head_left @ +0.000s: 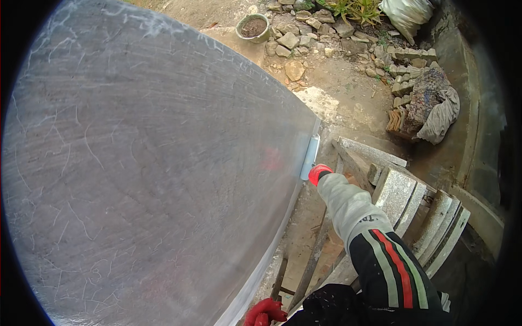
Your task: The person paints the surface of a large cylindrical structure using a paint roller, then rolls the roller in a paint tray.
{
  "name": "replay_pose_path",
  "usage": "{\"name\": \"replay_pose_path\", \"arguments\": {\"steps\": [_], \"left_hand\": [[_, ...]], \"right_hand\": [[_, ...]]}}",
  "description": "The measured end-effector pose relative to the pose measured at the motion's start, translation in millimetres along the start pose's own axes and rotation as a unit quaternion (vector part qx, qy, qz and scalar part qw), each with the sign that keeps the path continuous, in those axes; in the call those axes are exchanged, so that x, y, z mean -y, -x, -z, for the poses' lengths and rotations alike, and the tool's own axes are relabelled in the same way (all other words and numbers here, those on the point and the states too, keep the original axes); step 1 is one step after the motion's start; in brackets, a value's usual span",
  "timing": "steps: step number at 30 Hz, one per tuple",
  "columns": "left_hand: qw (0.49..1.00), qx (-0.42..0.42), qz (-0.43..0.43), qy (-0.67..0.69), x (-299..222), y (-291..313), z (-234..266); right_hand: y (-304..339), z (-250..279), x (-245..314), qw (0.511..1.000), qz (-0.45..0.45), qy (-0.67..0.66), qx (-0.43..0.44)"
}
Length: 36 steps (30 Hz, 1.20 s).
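Note:
A plastering trowel [310,158] with a long, narrow, pale blade lies against the right-hand edge of a broad grey plastered wall [163,136]. My right hand [319,174], in a red glove, is closed at the trowel's near end; its grip is mostly hidden. That arm reaches forward in a grey and black striped sleeve. Low in the picture, my left hand [265,312], also red-gloved, is near the wall's lower edge with its fingers curled. Whatever it may hold is hidden. Fine pale lines run across the wall's smooth surface.
Weathered wooden planks [397,195] form a scaffold under and beside my right arm. Below lie a round planter [253,28] of soil, a heap of stones [304,35] and stacked blocks with a grey cloth [441,117]. A white sack [408,16] sits at the far right.

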<state>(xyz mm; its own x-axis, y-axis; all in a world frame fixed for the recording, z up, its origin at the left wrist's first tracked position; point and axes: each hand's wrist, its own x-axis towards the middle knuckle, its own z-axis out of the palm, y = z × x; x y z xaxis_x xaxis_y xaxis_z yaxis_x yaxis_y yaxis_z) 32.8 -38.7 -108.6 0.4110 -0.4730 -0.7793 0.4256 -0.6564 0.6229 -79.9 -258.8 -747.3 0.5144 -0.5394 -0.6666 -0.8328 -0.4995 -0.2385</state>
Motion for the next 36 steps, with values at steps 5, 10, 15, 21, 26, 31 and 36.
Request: {"name": "replay_pose_path", "arguments": {"steps": [5,10,15,21,26,31,36], "left_hand": [[0.993,-0.112,0.02,-0.012,2,11,8],[0.996,-0.088,0.004,0.029,-1,3,-2],[0.998,-0.04,-0.038,0.024,-2,-10,-5],[0.992,0.085,-0.05,-0.076,-42,-33,-13],[0.985,0.139,0.008,-0.1,-112,16,-26],[0.978,0.176,0.027,-0.113,-149,89,-39],[0.979,0.184,0.076,-0.035,-175,182,-43]], "right_hand": [[17,61,115,0.986,0.129,-0.064,0.081],[21,60,89,0.989,0.143,-0.033,0.024],[39,85,94,0.978,0.199,0.067,0.002],[135,197,113,0.947,0.309,0.072,-0.038],[270,307,113,0.95,0.309,-0.007,-0.038],[431,458,135,0.946,0.143,-0.272,0.102],[584,582,156,0.901,0.107,-0.407,0.104]]}}
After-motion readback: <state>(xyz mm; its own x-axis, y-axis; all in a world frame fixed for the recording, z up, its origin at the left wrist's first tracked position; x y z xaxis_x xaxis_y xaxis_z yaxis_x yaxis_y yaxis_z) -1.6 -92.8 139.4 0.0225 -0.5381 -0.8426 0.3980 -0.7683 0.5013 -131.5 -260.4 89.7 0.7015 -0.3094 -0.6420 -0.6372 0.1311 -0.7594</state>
